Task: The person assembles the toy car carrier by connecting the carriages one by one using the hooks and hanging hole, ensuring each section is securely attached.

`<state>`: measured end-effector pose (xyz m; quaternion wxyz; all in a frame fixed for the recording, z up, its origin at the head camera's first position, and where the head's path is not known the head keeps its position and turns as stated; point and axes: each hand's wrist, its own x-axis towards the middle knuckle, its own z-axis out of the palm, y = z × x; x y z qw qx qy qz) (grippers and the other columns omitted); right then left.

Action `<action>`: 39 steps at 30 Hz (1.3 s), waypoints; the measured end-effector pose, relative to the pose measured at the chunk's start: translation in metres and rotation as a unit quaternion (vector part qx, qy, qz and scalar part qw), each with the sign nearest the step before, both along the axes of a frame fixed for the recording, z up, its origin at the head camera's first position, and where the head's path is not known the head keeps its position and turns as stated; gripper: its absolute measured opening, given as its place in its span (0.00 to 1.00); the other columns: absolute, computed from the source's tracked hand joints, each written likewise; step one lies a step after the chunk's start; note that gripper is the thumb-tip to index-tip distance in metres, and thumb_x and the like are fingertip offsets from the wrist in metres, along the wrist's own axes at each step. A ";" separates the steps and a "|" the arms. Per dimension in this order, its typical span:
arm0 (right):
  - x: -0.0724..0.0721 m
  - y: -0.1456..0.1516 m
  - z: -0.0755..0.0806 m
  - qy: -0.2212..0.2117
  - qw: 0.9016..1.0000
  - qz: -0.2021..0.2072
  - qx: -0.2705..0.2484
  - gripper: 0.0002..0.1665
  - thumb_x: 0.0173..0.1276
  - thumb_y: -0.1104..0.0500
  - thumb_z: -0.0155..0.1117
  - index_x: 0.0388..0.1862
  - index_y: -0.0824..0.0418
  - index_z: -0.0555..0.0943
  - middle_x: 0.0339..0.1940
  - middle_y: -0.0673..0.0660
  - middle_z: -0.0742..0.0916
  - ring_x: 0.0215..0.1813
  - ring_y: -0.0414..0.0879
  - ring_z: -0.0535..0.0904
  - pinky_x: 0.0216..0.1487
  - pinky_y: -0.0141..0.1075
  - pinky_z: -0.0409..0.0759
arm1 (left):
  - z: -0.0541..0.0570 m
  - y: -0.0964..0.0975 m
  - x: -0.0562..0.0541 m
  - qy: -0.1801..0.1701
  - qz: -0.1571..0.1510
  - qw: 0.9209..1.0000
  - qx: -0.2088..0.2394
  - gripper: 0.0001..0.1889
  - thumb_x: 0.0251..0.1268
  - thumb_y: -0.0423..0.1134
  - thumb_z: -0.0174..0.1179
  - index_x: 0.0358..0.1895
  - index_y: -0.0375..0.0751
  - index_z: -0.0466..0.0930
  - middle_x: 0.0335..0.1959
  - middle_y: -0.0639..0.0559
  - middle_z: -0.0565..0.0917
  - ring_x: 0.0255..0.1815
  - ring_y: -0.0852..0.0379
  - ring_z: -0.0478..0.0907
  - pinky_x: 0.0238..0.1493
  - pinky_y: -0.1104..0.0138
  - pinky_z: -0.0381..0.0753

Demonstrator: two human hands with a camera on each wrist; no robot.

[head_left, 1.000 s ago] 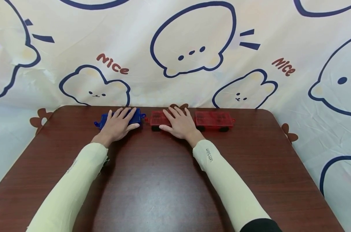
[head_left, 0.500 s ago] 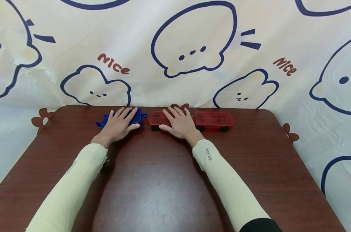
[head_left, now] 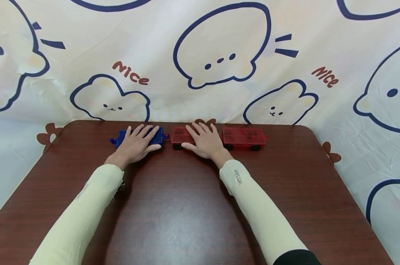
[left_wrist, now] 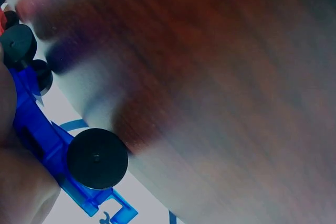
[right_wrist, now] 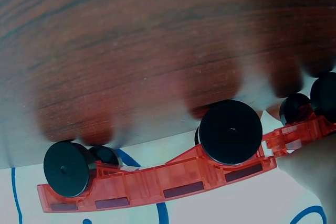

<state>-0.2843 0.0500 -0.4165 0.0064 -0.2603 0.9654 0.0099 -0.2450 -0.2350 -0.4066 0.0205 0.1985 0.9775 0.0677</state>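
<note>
A blue toy train car [head_left: 158, 137] with black wheels stands near the table's back edge in the head view. My left hand [head_left: 135, 145] rests flat on top of it, fingers stretched out. To its right is a red see-through toy train car [head_left: 179, 136], with my right hand [head_left: 206, 142] laid over it, fingers straight and spread. A second red train car [head_left: 243, 137] continues the row on the right. Between blue and red, the coupling ends overlap in the head view. The right wrist view shows a red car [right_wrist: 152, 184] from the side, its hook end at another red piece [right_wrist: 299, 132].
The brown wooden table [head_left: 173, 209] has its back edge just behind the cars. A white cloth [head_left: 200, 103] printed with cartoon outlines hangs behind and beside it.
My left hand and the blue train car have shifted slightly right and toward me, bringing its coupling to the red one's end. My right hand and the red cars have stayed put.
</note>
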 end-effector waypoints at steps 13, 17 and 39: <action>0.002 0.000 0.001 0.001 1.000 -0.001 0.002 0.52 0.71 0.20 0.31 0.85 0.44 0.47 0.84 0.53 0.57 0.83 0.53 0.49 0.79 0.59 0.43 | -0.002 0.001 -0.001 -0.002 0.002 1.000 -0.004 0.43 0.76 0.67 0.43 0.83 0.44 0.48 0.81 0.36 0.52 0.80 0.31 0.43 0.73 0.31 0.35; 0.001 0.001 0.000 -0.003 1.000 -0.002 0.003 0.52 0.71 0.20 0.30 0.85 0.44 0.46 0.84 0.52 0.57 0.83 0.53 0.48 0.79 0.59 0.42 | -0.002 0.002 -0.001 -0.006 0.004 1.000 -0.008 0.43 0.76 0.67 0.43 0.83 0.44 0.48 0.82 0.36 0.51 0.80 0.31 0.42 0.73 0.31 0.35; 0.000 0.000 -0.004 0.013 1.000 0.000 -0.001 0.51 0.71 0.20 0.31 0.85 0.43 0.48 0.83 0.52 0.59 0.82 0.52 0.49 0.78 0.60 0.45 | 0.003 0.004 -0.001 -0.024 0.009 1.000 -0.014 0.43 0.77 0.66 0.42 0.83 0.44 0.46 0.82 0.36 0.49 0.81 0.31 0.40 0.73 0.31 0.33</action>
